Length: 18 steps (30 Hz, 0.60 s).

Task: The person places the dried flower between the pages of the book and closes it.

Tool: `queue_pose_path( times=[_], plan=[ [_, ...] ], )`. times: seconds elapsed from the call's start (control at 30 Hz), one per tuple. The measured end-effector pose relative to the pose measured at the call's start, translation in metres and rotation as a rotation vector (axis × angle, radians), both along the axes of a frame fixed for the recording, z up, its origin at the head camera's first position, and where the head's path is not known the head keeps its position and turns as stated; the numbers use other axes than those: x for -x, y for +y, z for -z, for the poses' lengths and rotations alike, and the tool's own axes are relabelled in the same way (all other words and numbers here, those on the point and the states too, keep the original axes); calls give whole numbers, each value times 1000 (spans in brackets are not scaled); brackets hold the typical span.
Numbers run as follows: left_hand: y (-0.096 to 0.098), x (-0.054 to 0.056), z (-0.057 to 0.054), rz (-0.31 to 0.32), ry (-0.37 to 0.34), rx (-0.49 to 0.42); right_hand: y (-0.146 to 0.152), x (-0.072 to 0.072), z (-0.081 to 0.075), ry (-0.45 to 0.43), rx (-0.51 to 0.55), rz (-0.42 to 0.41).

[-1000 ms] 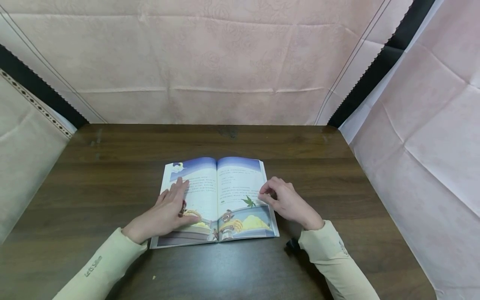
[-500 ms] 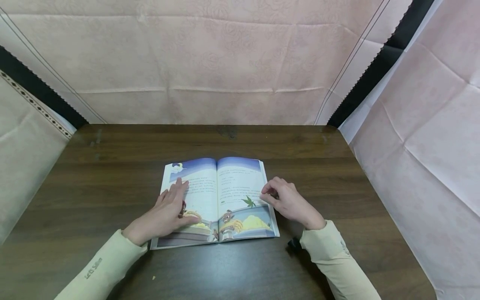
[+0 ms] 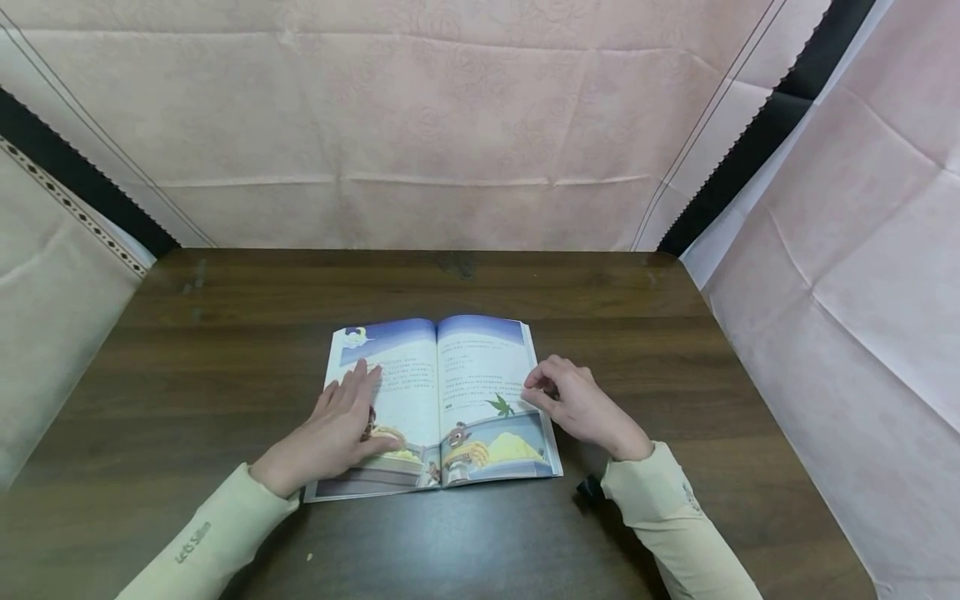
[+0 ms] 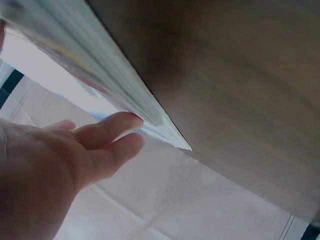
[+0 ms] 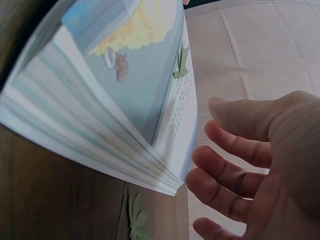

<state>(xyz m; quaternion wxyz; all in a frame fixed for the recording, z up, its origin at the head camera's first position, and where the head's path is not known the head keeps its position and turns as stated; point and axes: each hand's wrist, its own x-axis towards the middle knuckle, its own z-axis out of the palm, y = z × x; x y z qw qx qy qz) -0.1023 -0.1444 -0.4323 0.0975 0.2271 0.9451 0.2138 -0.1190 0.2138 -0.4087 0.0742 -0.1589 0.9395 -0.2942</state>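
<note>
An open picture book (image 3: 480, 367) lies flat on the table. My left hand (image 3: 326, 433) rests on its left page, fingers straight and thumb spread towards the middle; in the left wrist view its fingertips (image 4: 132, 120) are at the page edge. A green lobed leaf (image 3: 500, 406) shows on the right page. My right hand (image 3: 573, 400) is at the book's right edge with fingers loosely bent. The right wrist view shows its thumb (image 5: 240, 117) and fingers apart from the page corner, with nothing visible between them. Below the page stack there, another green leaf (image 5: 136, 220) shows against the table.
The brown wooden table (image 3: 225, 358) extends around the book. Pale cloth (image 3: 450, 125) hangs behind it and at both sides. A tiny light crumb (image 3: 309, 557) lies in front of the book. A small black object (image 3: 590, 489) sits beneath my right wrist.
My right hand has shifted very slightly to the right. The left hand keeps its place on the page, and the book stays open at the same pages.
</note>
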Motion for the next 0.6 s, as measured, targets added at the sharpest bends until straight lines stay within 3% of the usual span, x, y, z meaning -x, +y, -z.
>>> queue_pose_path(
  times=[0.1, 0.2, 0.37, 0.6],
  plan=[
    [0, 1, 1, 0, 40, 15, 1, 0, -1, 10, -2, -1],
    [-3, 3, 1, -39, 56, 40, 2, -1, -2, 15, 0, 1],
    [-9, 3, 0, -99, 44, 101, 4, -2, -3, 19, 3, 2],
    [-3, 3, -6, -116, 32, 119, 7, -4, -2, 31, 18, 6]
  ],
)
